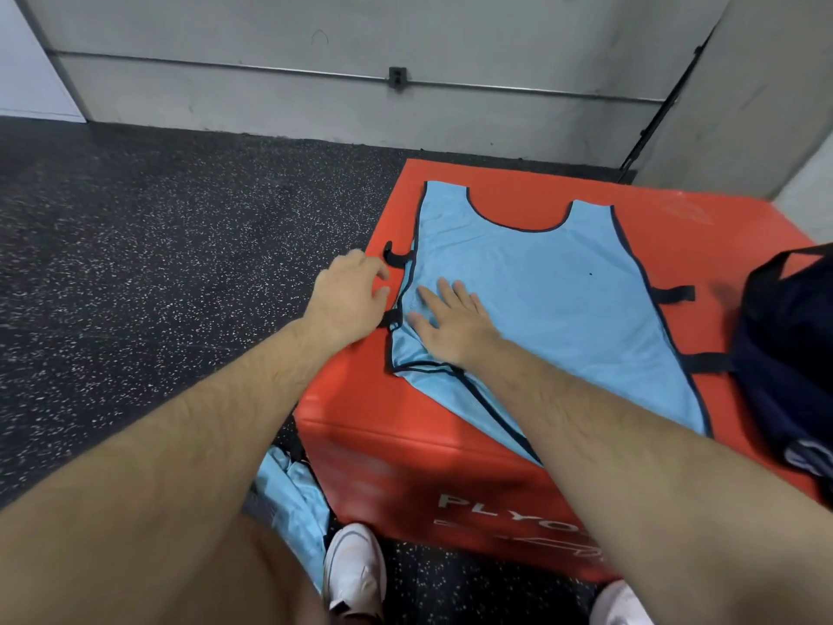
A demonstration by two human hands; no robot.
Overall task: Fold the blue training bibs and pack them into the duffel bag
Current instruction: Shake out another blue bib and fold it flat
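Two hands: you are working with both at the bib (541, 286), which is lying spread flat on top of the box (721, 227).
left hand (349, 293): you are holding it at the bib's left edge, fingers loosely curled, released, gripping nothing; fingertips are sitting just beside the upper left strap, contact cannot tell.
right hand (450, 313): you are pressing it palm-down on the bib's lower left part, fingers straight and spread, grasping nothing.
bib: light blue with dark trim, neck hole pointing away from you, near hem reaching the box's front edge under your right forearm; lower left corner is rumpling, hem turning over.
straps (396, 259): black, two sticking out on each side of the bib; the lower left one is partly hiding under your left hand.
bag (793, 354): dark navy, sitting on the box's right side, just beside the bib's right edge; open or zipped, cannot tell.
box: red, white lettering showing on the front face, standing on the floor (135, 263).
pile (295, 502): more light blue bib fabric lying on the floor against the box's near left corner.
shoes (356, 575): white; you are standing at the box front, one toe by the pile.
floor: dark speckled rubber.
wall (450, 33): grey, thin pipe running across it with a small fitting.
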